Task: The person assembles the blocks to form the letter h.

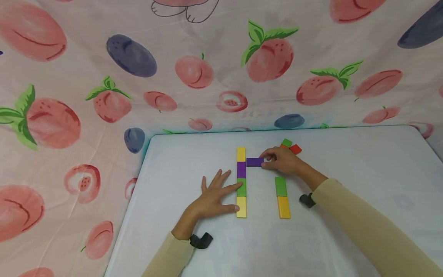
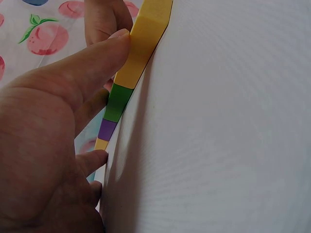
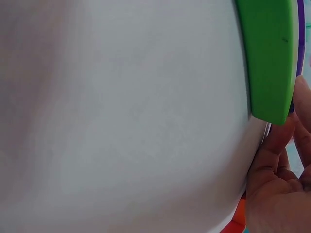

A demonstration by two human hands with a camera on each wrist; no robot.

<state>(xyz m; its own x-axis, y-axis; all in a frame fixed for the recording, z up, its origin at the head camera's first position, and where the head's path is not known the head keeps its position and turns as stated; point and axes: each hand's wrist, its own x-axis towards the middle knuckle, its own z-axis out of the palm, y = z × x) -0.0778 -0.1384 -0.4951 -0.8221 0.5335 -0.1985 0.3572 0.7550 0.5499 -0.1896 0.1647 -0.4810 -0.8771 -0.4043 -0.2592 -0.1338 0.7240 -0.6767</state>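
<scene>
A straight column of flat blocks lies on the white table: a yellow block (image 1: 241,154) at the far end, then a purple block (image 1: 241,169), a green block (image 1: 242,192) and a near yellow block (image 1: 242,212). My left hand (image 1: 209,201) is spread along its left side, the index fingertip on the green block and the thumb on the near yellow one. With thumb and fingers, my right hand (image 1: 283,159) pinches the right end of a second purple block (image 1: 254,162). That block lies crosswise, its left end right at the column near the upper purple block.
To the right, another green block (image 1: 281,187) and an orange-yellow block (image 1: 284,207) lie end to end. Beyond my right hand are a small green block (image 1: 286,142) and a red block (image 1: 295,149). Fruit-patterned cloth (image 1: 194,73) hangs behind the white table (image 1: 373,173).
</scene>
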